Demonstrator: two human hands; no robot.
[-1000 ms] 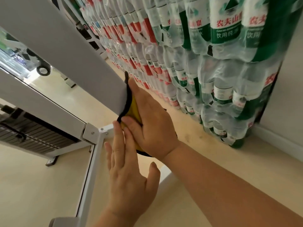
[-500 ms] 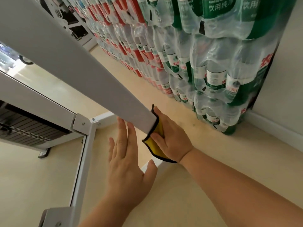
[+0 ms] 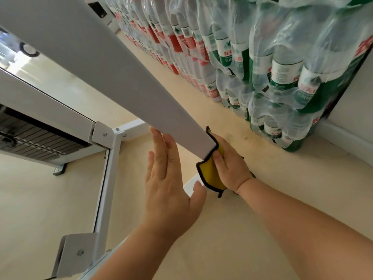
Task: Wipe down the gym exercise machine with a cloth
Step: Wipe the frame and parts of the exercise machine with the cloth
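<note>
Against the lower end of the slanted white metal machine beam [image 3: 113,73], the right hand [image 3: 232,170] curls its fingers round a yellow black-edged cloth [image 3: 211,174]. The left hand [image 3: 169,195], fingers straight and together, touches the beam. Clear shrink-wrapped packs [image 3: 282,67] beside them hold water bottles with green and red labels.

The machine's slanted beam [image 3: 113,73] runs from 10 o'clock down to dead centre. The cloth [image 3: 211,174] is wrapped on its lower end, held there by the right hand [image 3: 232,168]. The left hand [image 3: 167,190] is just beside it at 7 o'clock, fingertips touching the beam's edge, I think. The weight stack [image 3: 34,138] sits at 9 o'clock behind the base frame [image 3: 107,184], and bottle packs [image 3: 272,67] are stacked at 1 o'clock against the wall [image 3: 353,110].
</note>
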